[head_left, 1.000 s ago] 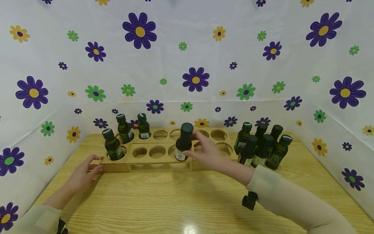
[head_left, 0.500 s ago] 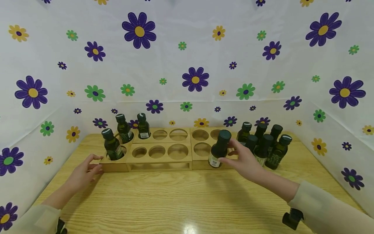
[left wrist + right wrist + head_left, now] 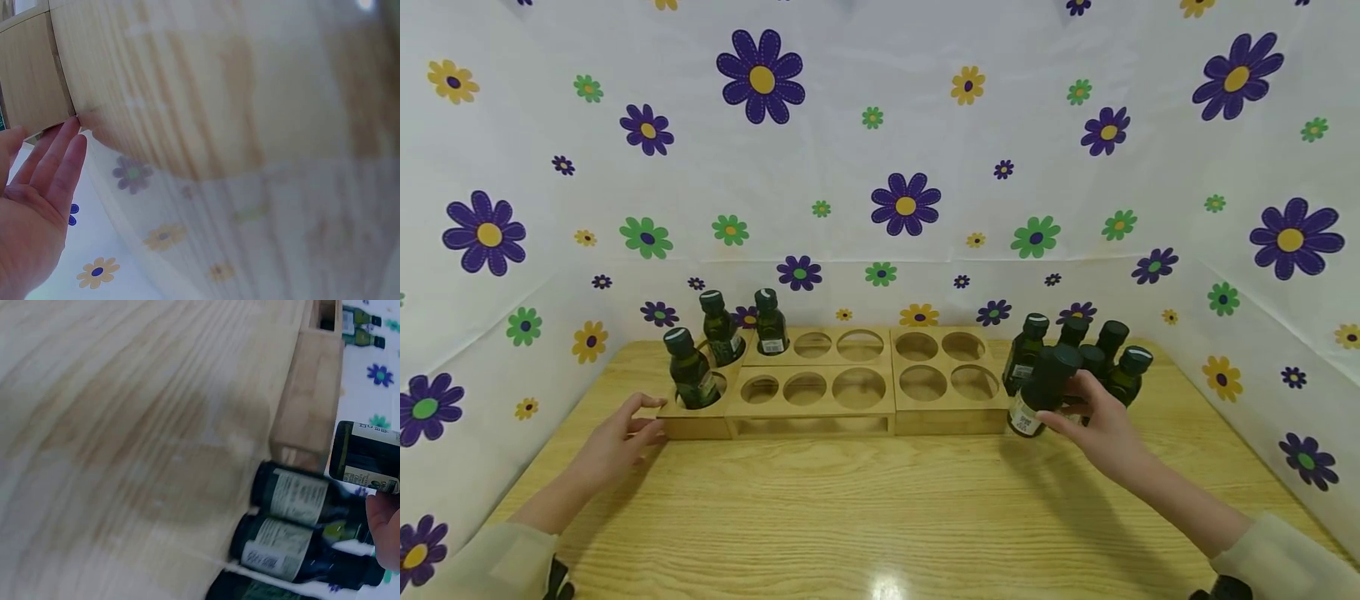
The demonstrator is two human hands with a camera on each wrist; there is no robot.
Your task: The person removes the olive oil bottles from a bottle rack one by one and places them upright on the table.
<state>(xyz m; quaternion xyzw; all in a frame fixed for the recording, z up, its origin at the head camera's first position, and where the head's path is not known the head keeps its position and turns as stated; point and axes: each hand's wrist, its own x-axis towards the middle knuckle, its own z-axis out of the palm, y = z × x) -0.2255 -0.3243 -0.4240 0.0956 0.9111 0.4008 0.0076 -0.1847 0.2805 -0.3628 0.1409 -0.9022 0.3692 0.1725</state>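
Observation:
My right hand (image 3: 1105, 433) grips a dark green bottle (image 3: 1045, 392) with a black cap and pale label, slightly tilted and held in front of the bottle group at the right. In the right wrist view that bottle (image 3: 365, 456) is raised clear of the tabletop, beside the standing bottles (image 3: 275, 547). The fingers of my left hand (image 3: 613, 446) rest against the left end of a low wooden rack (image 3: 816, 425) with round holes. The left wrist view shows those fingers fairly straight, touching the edge of the wooden end (image 3: 34, 75).
Three green bottles (image 3: 694, 379) stand in holes at the rack's left side. Several dark bottles (image 3: 1026, 354) stand close together on the wooden table (image 3: 820, 508), right of the rack. White cloth with printed flowers (image 3: 842, 150) encloses the back and sides.
My right hand has carried the bottle rightward from over the rack's middle, past its right section, to the front of the bottle group. My left hand has stayed at the rack's left end.

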